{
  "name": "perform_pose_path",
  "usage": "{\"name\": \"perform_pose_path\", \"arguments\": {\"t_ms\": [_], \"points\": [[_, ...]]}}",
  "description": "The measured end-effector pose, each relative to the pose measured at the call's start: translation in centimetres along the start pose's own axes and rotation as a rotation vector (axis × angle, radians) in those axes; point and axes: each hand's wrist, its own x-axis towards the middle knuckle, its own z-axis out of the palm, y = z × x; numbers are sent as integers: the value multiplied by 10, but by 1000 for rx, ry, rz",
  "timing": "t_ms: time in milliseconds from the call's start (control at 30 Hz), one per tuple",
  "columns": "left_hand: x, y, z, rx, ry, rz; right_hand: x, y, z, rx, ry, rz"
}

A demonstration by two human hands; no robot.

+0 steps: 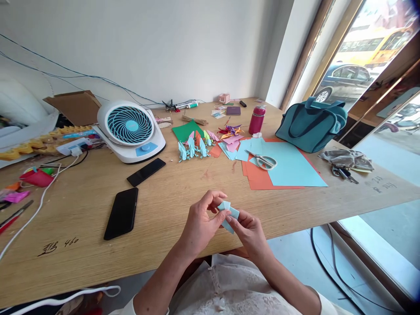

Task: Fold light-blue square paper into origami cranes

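A small folded piece of light blue paper (235,212) is held between my two hands above the table's front edge. My left hand (205,215) pinches it from the left with thumb and fingers. From the right, my right hand (248,228) grips its lower part, the thumb pressed on the front. Some of the paper is hidden behind my fingers. Beyond the hands stand several light blue folded paper figures (192,148). White-handled scissors (265,162) lie on large light blue sheets (295,168), with orange sheets (259,181) underneath.
Two black phones (121,213) lie left of my hands, near a white fan (131,127). A red bottle (257,120) and a teal bag (311,124) stand at the back right. Keys (344,173) lie by a grey cloth (348,159). A white cable (42,192) crosses the left side.
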Motion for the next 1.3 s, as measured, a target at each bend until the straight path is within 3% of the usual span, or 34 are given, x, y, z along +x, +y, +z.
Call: {"name": "perform_pose_path", "arguments": {"t_ms": [233,467,633,800,967,1300], "points": [[3,4,-1,27,8,30,-1,-1,1,-11,-26,-32],[2,-4,1,-46,-34,15,-3,6,3,-31,92,-91],[0,-10,0,-135,-70,-50,-2,6,2,-48,48,-112],[-2,-10,-4,-83,-56,35,-3,9,-2,-65,12,-126],[-3,-11,-5,-93,-117,122,-5,14,-8,-108,18,-144],[-4,-12,-6,-84,-136,90,-7,16,-10,-178,1,-137]]}}
